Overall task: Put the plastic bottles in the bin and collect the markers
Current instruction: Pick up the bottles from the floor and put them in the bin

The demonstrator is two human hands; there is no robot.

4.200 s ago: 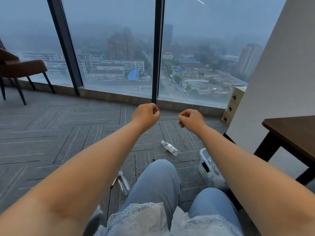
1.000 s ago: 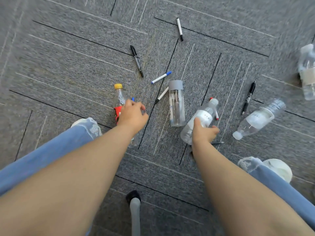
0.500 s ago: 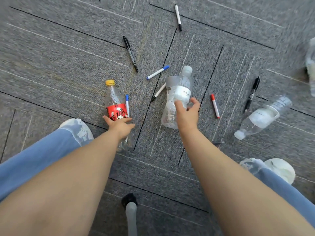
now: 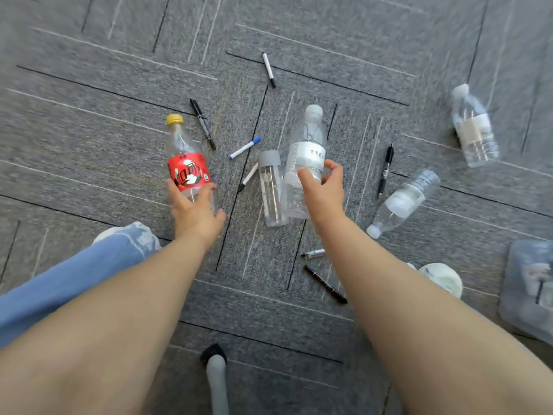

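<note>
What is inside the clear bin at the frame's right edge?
Inside the bin, through its clear wall, show pale blurred shapes and a dark strip; what they are cannot be told. The frame cuts off its right part. The cola bottle and water bottle are outside it.

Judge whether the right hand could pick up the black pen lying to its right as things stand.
Probably not yet: the right hand grips a clear water bottle. The black pen itself lies uncovered on the carpet.
</note>
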